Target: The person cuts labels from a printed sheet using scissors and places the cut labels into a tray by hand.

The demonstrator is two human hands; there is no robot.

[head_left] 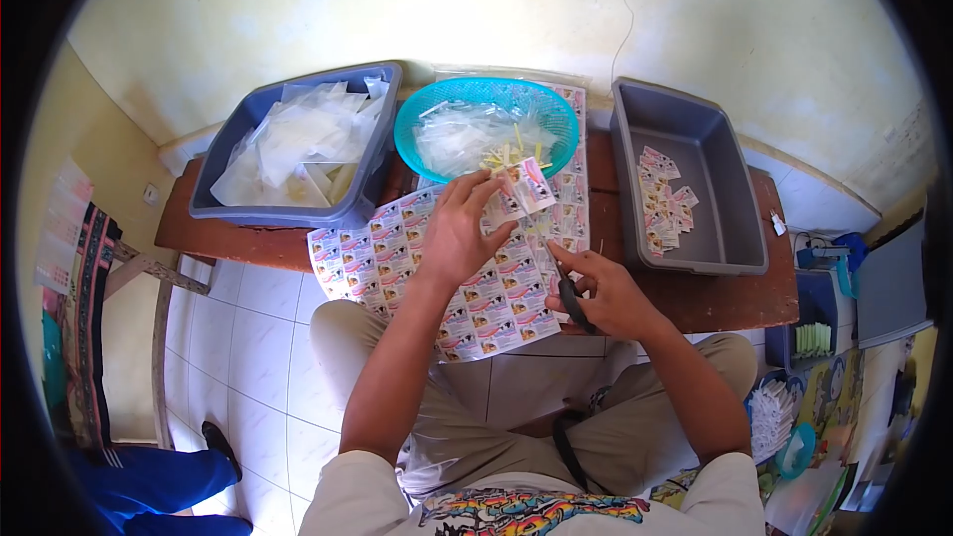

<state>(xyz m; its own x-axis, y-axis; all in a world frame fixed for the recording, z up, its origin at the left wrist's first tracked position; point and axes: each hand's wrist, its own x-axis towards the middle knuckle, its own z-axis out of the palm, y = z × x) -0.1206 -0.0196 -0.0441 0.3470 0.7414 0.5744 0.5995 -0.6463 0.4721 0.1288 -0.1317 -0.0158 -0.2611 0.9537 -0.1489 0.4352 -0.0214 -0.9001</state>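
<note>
My left hand (465, 223) is closed on a small printed label piece (534, 186), held by its edge just in front of the turquoise basket (407, 144). My right hand (606, 290) grips a pair of scissors with black handles (572, 302), the blades pointing up toward the label piece. Whether the blades touch the paper is too small to tell. Under both hands a large sheet of printed labels (486, 310) hangs over the table's front edge toward my lap. Clear plastic scraps and yellowish strips (511, 153) lie in the basket.
A grey-blue bin (213, 174) full of translucent plastic bags stands on the left of the brown wooden table (695, 303). To the right, a grey bin (707, 203) holds cut labels (663, 201). Another person's blue-trousered leg (164, 481) shows at lower left.
</note>
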